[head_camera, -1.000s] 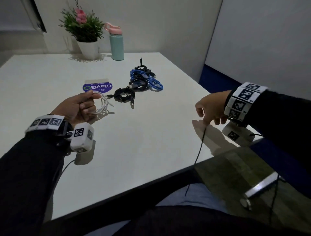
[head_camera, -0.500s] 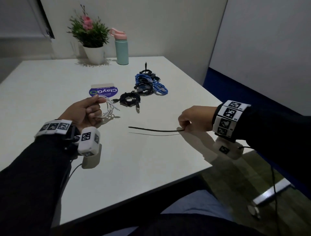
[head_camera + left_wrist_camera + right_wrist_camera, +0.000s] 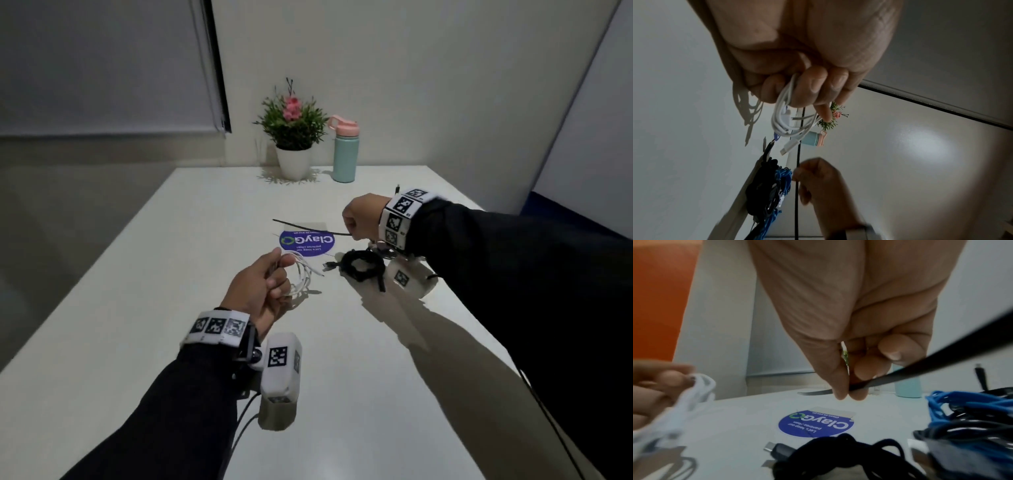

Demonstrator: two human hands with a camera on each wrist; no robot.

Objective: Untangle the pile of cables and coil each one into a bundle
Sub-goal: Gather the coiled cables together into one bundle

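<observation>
Over the table (image 3: 164,291) my left hand (image 3: 263,291) grips the coiled white cable (image 3: 301,274); my right hand (image 3: 363,216) pinches a black tie strip (image 3: 308,226). One black bundle (image 3: 359,269) looks done; the blue-and-black tangle (image 3: 962,421) remains, I judge.

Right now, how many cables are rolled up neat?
2. A white coil held in the left hand, and a black coil lying on the table. The blue-and-black heap looks tangled and might hide more.

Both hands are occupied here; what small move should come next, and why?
Probably the right hand brings the black tie strip to the white cable coil and loops it round. The left hand grips the coil, still unbound, and the strip's free end points that way.
</observation>
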